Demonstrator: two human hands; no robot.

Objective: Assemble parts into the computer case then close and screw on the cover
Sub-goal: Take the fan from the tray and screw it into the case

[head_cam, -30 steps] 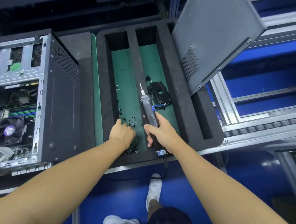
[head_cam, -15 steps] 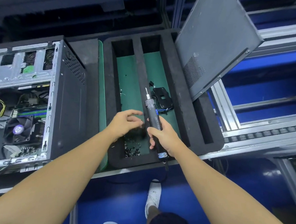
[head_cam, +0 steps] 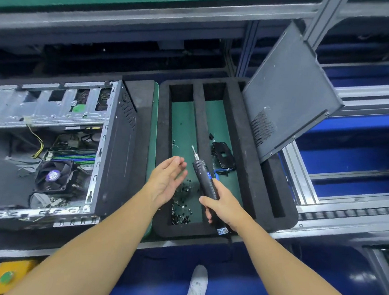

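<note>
Even overhead light glints off the open computer case (head_cam: 43, 106), while the recess (head_cam: 126, 58) behind lies dark. A pale sheen marks the blue floor (head_cam: 361, 277). Wide-angle distortion bows the metal rails (head_cam: 344, 215) near the edges; fine detail is soft.

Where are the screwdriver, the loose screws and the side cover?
screwdriver (head_cam: 202, 176), head view, on its black barrel.
screws (head_cam: 182, 207), head view, middle of the dark pile.
side cover (head_cam: 290, 96), head view, on its flat grey face.
</note>
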